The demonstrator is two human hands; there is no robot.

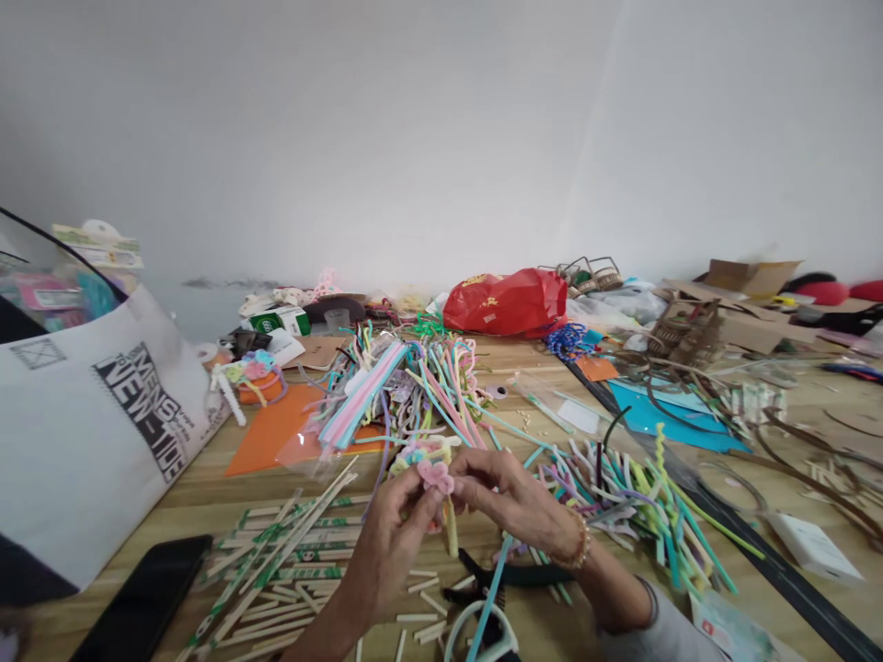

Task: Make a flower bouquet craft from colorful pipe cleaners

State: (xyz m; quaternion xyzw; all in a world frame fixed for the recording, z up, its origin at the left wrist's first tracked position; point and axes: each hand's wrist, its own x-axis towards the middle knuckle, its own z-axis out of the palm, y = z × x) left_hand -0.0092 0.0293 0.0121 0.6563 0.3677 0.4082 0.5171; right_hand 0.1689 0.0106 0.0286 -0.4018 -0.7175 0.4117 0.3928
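My left hand (395, 531) and my right hand (511, 501) meet over the wooden table (207, 501), both pinched on a small pipe-cleaner flower (436, 474) with pink petals and a pale yellow stem hanging down. Behind it lies a bundle of pastel pipe cleaners (407, 386). More loose pipe cleaners (635, 492) sprawl to the right of my right hand. A beaded bracelet sits on my right wrist.
A white printed tote bag (89, 432) stands at the left, a black phone (144, 598) near the front edge. Several wrapped sticks (290, 561) lie under my left forearm. Dark pliers (524, 575), an orange sheet (269, 428), a red plastic bag (507, 302) and cardboard pieces (731, 322) surround the work spot.
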